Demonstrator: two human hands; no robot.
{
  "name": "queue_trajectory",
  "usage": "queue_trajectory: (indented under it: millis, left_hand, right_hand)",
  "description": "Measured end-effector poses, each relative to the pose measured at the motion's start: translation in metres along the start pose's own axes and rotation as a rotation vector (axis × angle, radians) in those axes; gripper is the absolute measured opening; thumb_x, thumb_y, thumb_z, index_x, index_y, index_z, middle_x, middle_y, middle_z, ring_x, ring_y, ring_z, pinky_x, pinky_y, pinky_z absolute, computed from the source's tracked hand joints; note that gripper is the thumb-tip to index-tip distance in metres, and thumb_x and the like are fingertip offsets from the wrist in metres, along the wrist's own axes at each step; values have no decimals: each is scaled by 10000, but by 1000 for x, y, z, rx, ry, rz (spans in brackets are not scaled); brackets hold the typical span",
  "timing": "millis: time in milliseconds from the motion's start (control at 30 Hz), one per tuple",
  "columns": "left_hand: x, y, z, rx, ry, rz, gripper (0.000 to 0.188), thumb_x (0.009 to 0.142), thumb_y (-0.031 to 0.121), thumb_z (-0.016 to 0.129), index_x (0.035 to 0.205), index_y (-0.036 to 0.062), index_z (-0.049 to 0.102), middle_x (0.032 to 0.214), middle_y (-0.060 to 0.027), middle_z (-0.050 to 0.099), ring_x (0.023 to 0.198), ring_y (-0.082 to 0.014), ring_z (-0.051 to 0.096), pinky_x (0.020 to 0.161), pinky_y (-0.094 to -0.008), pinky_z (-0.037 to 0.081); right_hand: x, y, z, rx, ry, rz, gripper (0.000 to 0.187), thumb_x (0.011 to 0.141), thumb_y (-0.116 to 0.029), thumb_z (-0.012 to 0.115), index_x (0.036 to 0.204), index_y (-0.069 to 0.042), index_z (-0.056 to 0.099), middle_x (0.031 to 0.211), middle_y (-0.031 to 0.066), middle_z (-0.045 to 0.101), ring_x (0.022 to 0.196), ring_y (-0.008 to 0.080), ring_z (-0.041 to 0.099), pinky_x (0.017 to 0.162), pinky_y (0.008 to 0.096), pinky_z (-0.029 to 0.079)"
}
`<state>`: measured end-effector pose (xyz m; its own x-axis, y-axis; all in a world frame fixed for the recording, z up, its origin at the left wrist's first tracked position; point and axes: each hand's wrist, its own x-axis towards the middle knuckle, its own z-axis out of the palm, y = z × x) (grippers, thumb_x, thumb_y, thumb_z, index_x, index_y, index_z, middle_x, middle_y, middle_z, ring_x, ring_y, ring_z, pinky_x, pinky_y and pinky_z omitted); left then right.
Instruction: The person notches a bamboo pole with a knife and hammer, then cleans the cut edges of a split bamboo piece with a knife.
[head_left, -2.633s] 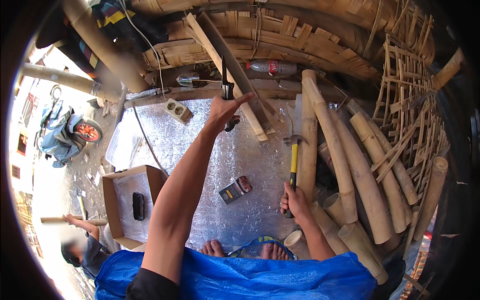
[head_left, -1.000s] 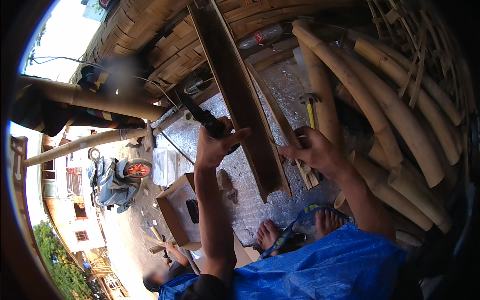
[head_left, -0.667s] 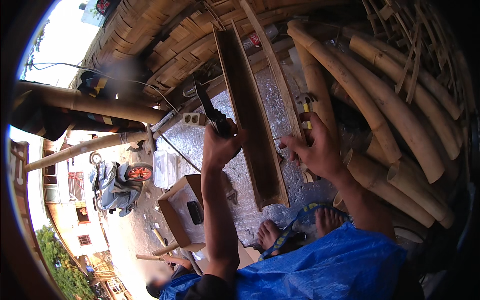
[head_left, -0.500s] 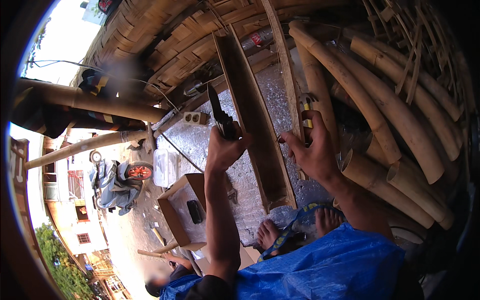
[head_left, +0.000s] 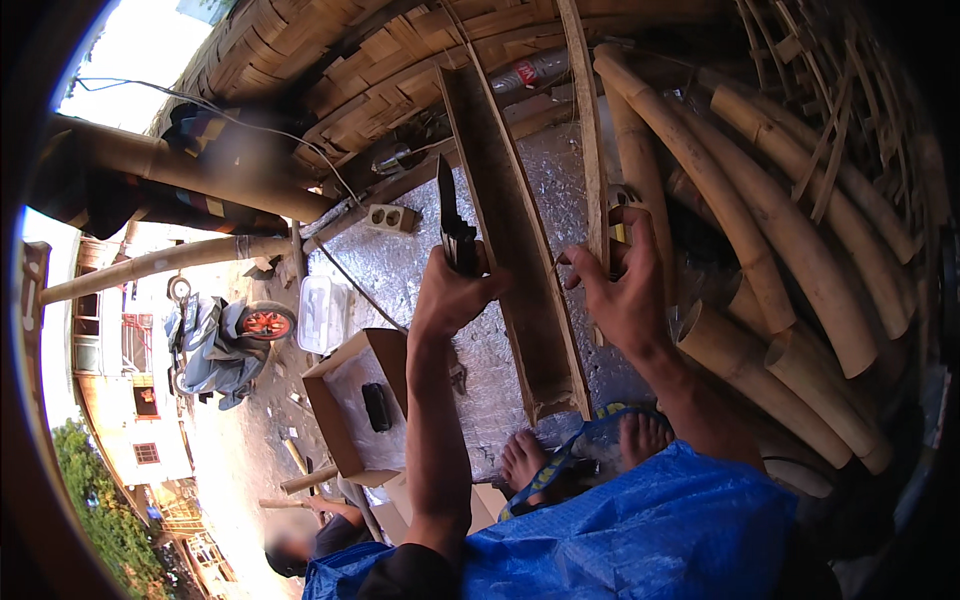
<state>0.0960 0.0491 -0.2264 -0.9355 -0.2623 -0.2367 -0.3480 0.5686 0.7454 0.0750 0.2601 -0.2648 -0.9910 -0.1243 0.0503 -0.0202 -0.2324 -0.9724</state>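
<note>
My left hand [head_left: 447, 298] is closed round the black handle of a knife [head_left: 448, 205], its dark blade pointing away from me. Beside it a long half-split bamboo piece [head_left: 512, 220] lies hollow side up, its near end by my feet. My right hand [head_left: 628, 285] has its fingers bent round a long, narrow bamboo strip [head_left: 592, 130] that reaches to the far wall. The strip runs to the right of the split piece. Something yellow and metallic [head_left: 622, 210] shows partly behind my right fingers; I cannot make out its kind.
Several bamboo poles [head_left: 745, 190] are piled on the right. At left are a cardboard box [head_left: 330, 385] with a black object in it, a clear plastic container [head_left: 322, 315], and a socket block [head_left: 392, 218]. A motorbike [head_left: 220, 345] and another person [head_left: 325, 530] are farther left.
The knife blade has swung slightly to the right and points more directly away. Both hands keep their holds. The whole view has shifted a little.
</note>
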Motion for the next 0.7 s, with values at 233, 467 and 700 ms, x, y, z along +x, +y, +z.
queue_trajectory:
  millis: [233,467,700]
  left_hand:
    - [-4,-34,-8,-2,-50,-15,223,667,113,767,650,83,547,636,58,497,601,-53,437,532,-284,344]
    - [8,-50,6,-75,-7,-61,197,683,128,753,706,86,561,655,57,509,582,-57,450,517,-271,356]
    - [19,-29,22,-73,-33,-19,279,708,194,811,663,59,571,610,16,551,544,-76,494,496,-298,410]
  right_hand:
    - [74,-20,-79,-231,406,-147,375,945,-111,682,1202,17,442,882,136,727,607,132,665,500,260,505]
    - [73,-96,-101,-309,209,-60,507,932,-259,720,1234,43,447,979,168,719,733,175,693,583,286,523]
    - [87,-107,-117,-660,518,-408,766,857,-525,758,1281,69,522,1260,231,588,1203,312,575,1014,458,459]
